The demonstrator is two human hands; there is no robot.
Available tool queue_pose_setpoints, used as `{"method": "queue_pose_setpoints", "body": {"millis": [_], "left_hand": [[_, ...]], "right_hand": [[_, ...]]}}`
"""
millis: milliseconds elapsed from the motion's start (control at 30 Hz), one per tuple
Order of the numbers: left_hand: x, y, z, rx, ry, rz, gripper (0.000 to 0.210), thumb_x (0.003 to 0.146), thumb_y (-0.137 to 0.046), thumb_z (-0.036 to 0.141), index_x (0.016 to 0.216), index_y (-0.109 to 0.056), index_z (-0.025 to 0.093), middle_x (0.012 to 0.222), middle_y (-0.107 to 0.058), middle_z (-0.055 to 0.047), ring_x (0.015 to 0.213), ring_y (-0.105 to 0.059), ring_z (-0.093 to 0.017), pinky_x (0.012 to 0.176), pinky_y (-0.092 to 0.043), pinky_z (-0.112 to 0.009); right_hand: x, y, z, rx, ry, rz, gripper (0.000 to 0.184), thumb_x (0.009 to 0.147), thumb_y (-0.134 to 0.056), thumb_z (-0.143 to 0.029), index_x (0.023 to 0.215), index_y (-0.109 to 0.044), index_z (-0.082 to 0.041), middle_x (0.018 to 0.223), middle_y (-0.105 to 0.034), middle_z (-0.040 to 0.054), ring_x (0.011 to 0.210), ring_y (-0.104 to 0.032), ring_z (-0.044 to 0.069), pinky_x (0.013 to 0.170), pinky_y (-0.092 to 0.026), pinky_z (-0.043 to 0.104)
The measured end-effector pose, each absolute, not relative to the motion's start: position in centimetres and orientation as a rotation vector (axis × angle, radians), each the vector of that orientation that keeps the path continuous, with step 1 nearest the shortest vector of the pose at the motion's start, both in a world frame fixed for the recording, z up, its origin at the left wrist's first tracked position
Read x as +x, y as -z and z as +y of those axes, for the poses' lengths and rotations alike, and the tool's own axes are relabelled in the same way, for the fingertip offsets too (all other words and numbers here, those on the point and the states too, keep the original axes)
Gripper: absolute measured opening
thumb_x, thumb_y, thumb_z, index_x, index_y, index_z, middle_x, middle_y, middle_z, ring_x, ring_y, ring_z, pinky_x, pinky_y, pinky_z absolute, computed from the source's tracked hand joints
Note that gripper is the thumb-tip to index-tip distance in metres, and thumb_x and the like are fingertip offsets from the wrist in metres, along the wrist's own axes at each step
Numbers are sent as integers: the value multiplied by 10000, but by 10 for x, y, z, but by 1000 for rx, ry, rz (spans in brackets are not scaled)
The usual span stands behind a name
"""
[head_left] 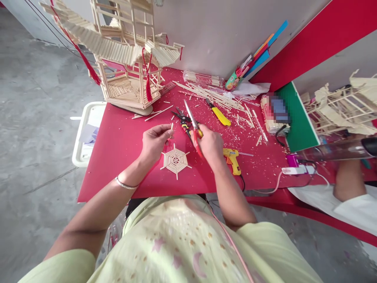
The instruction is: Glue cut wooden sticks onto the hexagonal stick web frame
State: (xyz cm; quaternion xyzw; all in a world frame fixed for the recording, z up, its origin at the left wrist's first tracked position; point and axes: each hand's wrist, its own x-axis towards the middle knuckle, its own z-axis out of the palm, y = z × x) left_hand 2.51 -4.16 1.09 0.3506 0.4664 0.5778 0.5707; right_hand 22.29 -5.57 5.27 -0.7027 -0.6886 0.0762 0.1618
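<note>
My left hand [155, 142] pinches a short wooden stick [172, 126] upright between thumb and fingers. Wrapped in my right hand [209, 143] are red-handled scissors [191, 114], blades pointing away from me. Just below both hands lies a flat hexagonal web of sticks [176, 160], with spokes jutting past its edge. Black pliers with yellow and red grips [183, 120] rest on the table beyond, partly behind the scissors. To the right of my right hand is a yellow glue gun [232, 160].
A stick-built pavilion with red tassels [126, 78] stands at the back left. Loose sticks [212, 96], scraps and a yellow utility knife [219, 114] cover the red table's [118, 157] back right. Another person's arm [350, 179] is at the far right, beyond a green board [300, 122].
</note>
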Motion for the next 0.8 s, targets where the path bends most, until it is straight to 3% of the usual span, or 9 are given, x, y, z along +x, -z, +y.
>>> {"method": "queue_pose_setpoints", "body": {"millis": [167,267,367,467,633,800], "left_hand": [[14,-17,-35,879,-1220,1153,315,599,-934,357,794,-789,156,650,-695,-22,519,-535,-77,464,-408,-202],[6,-20,-31,966,-1117,1152,274,602,-923,319,768,-782,153,659,-700,-33,518,-535,-90,469,-402,-223],[-2,-19,-29,1081,-971,1145,243,638,-903,288,801,-800,141,652,-704,-55,533,-567,-113,497,-424,-239],[-6,-16,-27,1142,-847,1143,227,642,-902,278,790,-806,136,673,-730,-94,562,-627,-148,519,-460,-251],[-7,-15,-26,1175,-786,1170,252,614,-916,294,797,-823,147,725,-765,-116,589,-670,-170,535,-507,-256],[-7,-15,-26,1174,-789,1204,255,596,-906,273,805,-829,151,722,-768,-113,589,-680,-182,523,-522,-260]], "right_hand": [[313,-56,-9,-2424,38,-1635,471,952,-577,-533,1209,-706,-159,901,-742,174,860,-679,303,775,-498,432],[367,-43,5,-2656,33,-1521,447,889,-651,-424,1224,-718,-136,1050,-746,234,984,-684,359,833,-505,492],[402,-29,1,-2648,-33,-1597,539,869,-678,-410,1333,-684,-136,1180,-729,253,1057,-670,374,867,-501,496],[410,-24,-12,-2606,-36,-1626,595,876,-672,-449,1391,-653,-153,1244,-714,243,1091,-664,372,886,-503,483],[372,-43,-39,-2388,29,-1616,479,939,-602,-436,1341,-690,-193,1202,-741,171,1063,-689,322,938,-513,458],[289,-61,-70,-1902,-276,-1790,405,1032,-487,-450,1268,-717,-214,1113,-771,95,943,-714,230,894,-543,367]]}}
